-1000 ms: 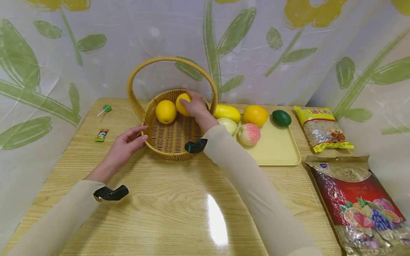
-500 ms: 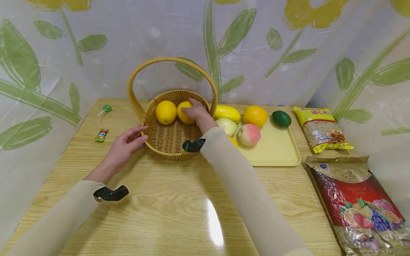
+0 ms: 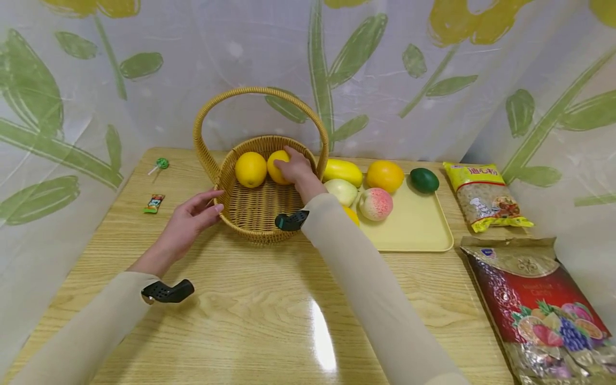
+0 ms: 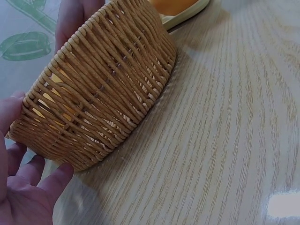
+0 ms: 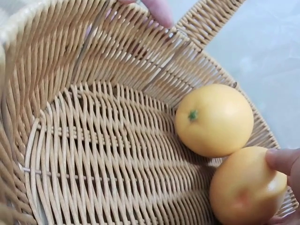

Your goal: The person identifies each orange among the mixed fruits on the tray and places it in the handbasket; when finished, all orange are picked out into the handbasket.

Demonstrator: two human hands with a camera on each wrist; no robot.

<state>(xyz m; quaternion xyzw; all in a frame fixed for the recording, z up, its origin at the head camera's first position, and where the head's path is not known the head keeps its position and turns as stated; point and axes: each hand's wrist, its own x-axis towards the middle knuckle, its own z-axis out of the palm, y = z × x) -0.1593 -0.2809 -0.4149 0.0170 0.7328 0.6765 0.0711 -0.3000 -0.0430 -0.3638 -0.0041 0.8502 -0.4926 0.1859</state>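
A wicker basket with a tall arched handle stands on the wooden table. My left hand holds its left side by the rim; in the left wrist view the fingers lie against the outer wall. Inside, at the back, sits a yellow-orange orange, its green stem mark visible in the right wrist view. Right beside it is a second orange, which my right hand grips, thumb on its surface. Part of this orange is hidden by the hand.
Right of the basket, a yellow tray bears a peach, an orange, a pale green fruit, a long yellow fruit and a dark green fruit. Two bags lie farther right; a lollipop and wrapped candy lie left.
My right hand has lowered the orange into the basket, down beside the first one. The left hand stays at the rim.
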